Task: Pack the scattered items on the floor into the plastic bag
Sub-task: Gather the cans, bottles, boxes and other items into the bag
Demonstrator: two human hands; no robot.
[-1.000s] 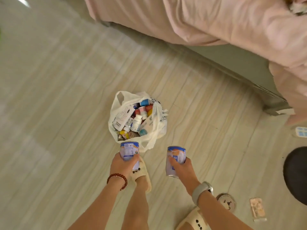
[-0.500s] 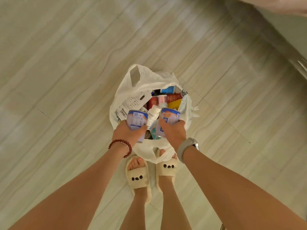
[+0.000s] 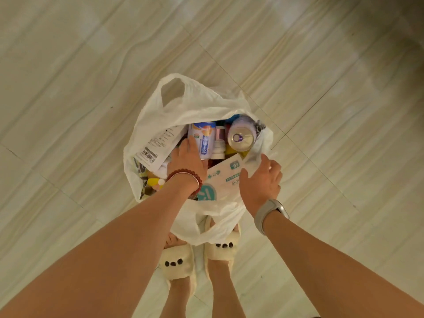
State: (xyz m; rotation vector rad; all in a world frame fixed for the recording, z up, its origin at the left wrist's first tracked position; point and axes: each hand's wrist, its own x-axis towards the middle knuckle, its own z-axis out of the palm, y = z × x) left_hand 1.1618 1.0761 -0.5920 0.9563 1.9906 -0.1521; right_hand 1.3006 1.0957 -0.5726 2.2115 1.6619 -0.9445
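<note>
The white plastic bag (image 3: 197, 104) stands open on the floor in front of my feet, full of bottles, boxes and cans. My left hand (image 3: 187, 158) reaches into it and grips the lower part of a blue and orange can (image 3: 203, 138) lying on the pile. A second can (image 3: 242, 136) rests in the bag's far right corner, end up, with no hand on it. My right hand (image 3: 260, 180) pinches the bag's right rim (image 3: 254, 160) next to a white box with teal print (image 3: 226, 180).
A white packet with a barcode (image 3: 158, 143) leans inside the bag's left wall. My feet in cream slippers (image 3: 176, 260) stand right behind the bag, partly under its near handle. Pale tiled floor (image 3: 68, 88) surrounds the bag.
Both cans went down into the bag. My right hand let its can go and took hold of the bag's rim. My left hand stays on its can.
</note>
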